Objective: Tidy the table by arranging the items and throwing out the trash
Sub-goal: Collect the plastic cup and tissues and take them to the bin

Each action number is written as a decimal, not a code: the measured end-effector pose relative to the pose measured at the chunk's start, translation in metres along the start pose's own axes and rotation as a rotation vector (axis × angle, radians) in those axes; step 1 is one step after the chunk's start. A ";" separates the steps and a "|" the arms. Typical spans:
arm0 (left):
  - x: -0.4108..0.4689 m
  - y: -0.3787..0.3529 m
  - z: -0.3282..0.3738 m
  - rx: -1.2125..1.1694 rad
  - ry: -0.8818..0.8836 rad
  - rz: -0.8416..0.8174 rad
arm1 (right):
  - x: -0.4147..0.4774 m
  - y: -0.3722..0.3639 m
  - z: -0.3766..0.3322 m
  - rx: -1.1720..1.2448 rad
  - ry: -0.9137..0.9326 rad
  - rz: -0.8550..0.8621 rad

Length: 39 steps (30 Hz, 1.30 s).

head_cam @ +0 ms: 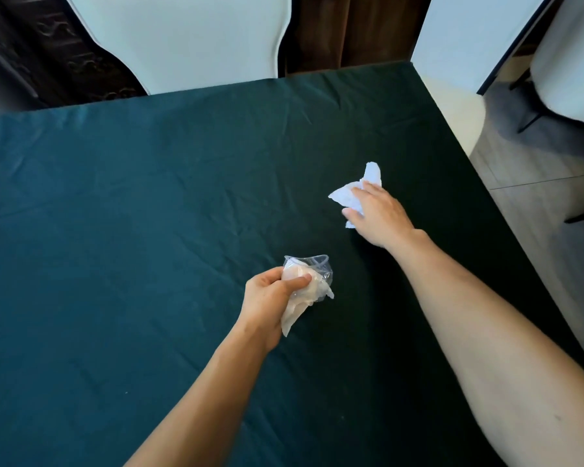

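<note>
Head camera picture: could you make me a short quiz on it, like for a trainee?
1. True or false: the left hand is empty.
2. What does the right hand rest on? A) a cup B) a white tissue C) a chair
3. What colour is the tablecloth?

Key:
1. False: it grips crumpled clear plastic with some pale paper.
2. B: the fingers lie over the tissue on the table.
3. Dark green.
</note>
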State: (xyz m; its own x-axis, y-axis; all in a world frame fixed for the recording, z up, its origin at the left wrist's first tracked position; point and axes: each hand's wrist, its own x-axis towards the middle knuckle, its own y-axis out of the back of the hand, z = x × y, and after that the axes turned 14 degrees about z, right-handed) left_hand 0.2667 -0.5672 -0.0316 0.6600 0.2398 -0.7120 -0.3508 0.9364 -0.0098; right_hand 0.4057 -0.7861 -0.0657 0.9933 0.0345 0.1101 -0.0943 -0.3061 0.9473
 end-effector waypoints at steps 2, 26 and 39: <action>-0.002 0.005 0.005 -0.004 -0.008 0.006 | -0.003 0.007 0.006 0.004 0.024 0.051; -0.170 0.180 0.043 -0.134 -0.204 0.247 | -0.161 0.160 -0.220 1.118 -0.283 -0.447; -0.355 0.430 -0.034 -0.500 -0.345 0.478 | -0.344 0.173 -0.452 1.105 0.064 -0.495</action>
State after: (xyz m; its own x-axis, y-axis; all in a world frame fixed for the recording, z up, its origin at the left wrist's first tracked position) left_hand -0.1409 -0.2587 0.1935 0.5021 0.7320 -0.4606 -0.8540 0.5035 -0.1309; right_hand 0.0180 -0.4212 0.1959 0.8979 0.4151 -0.1467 0.4333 -0.8923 0.1272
